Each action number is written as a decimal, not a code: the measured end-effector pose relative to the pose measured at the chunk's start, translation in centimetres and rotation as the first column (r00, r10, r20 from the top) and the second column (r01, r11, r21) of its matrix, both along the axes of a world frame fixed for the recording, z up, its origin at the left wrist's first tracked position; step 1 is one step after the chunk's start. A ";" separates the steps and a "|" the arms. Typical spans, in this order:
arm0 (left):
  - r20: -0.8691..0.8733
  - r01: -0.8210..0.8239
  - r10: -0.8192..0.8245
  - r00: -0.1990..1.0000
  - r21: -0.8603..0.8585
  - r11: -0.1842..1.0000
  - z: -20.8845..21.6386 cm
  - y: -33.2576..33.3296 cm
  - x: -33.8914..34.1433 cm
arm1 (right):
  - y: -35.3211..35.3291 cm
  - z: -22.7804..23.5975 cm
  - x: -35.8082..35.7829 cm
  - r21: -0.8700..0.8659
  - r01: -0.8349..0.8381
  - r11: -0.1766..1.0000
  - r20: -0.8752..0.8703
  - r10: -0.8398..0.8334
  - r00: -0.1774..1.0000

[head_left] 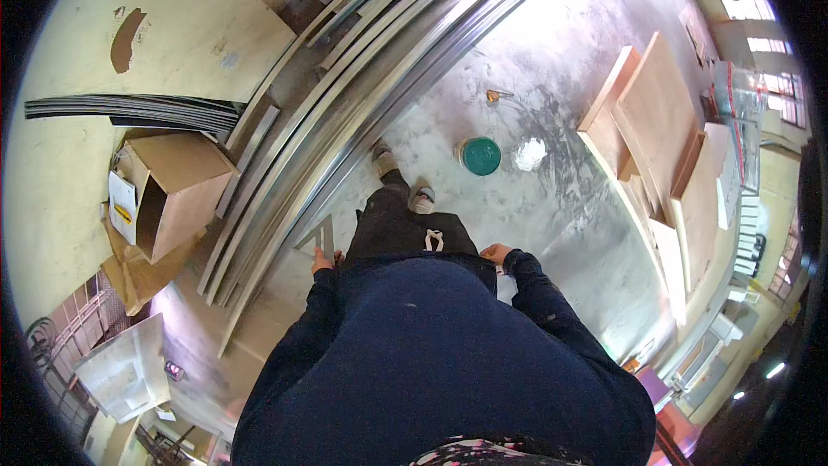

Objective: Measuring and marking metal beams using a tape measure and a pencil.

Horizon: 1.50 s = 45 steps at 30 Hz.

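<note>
Long strips (345, 95) flank left hand (323, 261) and seemingly triangular tool (327, 237); green bucket (480, 156) ahead.

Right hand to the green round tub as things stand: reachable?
Probably not without bending: the right hand is at hip level, while the green tub sits down on the floor. Nothing visible blocks the way between them.

Flat pale piece (327, 239) — in left grip (323, 261)
</note>
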<state>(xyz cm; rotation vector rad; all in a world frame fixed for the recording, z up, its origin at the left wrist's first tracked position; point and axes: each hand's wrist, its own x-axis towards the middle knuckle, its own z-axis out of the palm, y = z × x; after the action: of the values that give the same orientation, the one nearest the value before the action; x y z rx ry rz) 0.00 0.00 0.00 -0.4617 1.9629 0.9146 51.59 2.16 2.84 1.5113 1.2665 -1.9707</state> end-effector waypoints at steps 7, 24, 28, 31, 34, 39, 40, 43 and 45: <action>0.215 0.100 -0.138 0.967 0.179 0.979 1.6 11.5 4.7 | 18.2 8.6 1.1 -0.090 -0.236 0.968 0.151 0.247 0.957; -0.139 0.230 -0.216 0.966 0.091 0.969 -3.7 18.8 18.2 | 51.6 -11.6 14.4 0.263 -0.266 0.927 0.287 0.188 0.939; -0.024 0.350 -0.350 0.937 0.004 0.937 -8.6 19.3 22.4 | 57.0 -16.9 14.5 0.299 -0.373 0.878 0.446 0.217 0.868; 0.047 0.558 -0.563 0.825 -0.217 0.801 -14.5 21.4 25.4 | 59.0 -23.5 17.6 0.245 -0.509 0.825 0.484 0.351 0.802; -0.138 0.819 -0.863 0.486 -0.273 0.505 -22.6 22.7 27.5 | 59.4 -30.0 20.1 0.177 -0.557 0.812 0.543 0.391 0.743; -0.003 0.866 -0.884 0.467 -0.199 0.458 -32.2 23.0 29.6 | 57.7 -41.1 20.9 0.192 -0.675 0.712 0.579 0.473 0.664; -0.069 0.878 -0.877 0.475 -0.019 0.477 -34.8 27.6 31.6 | 61.8 -41.7 28.6 0.216 -0.707 0.674 0.550 0.514 0.658; 0.001 0.918 -0.920 0.392 -0.060 0.391 -39.8 23.8 31.0 | 58.3 -46.2 23.4 0.259 -0.727 0.636 0.526 0.539 0.658; 0.000 0.949 -0.949 0.315 -0.022 0.315 -42.9 25.8 31.7 | 58.9 -47.5 25.3 0.190 -0.741 0.645 0.549 0.556 0.624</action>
<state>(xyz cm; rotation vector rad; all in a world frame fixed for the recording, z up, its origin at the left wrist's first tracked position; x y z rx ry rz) 31.71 25.80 -42.92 0.7293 1.7778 0.0749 76.87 61.10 -44.62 1.2551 1.7455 -0.8429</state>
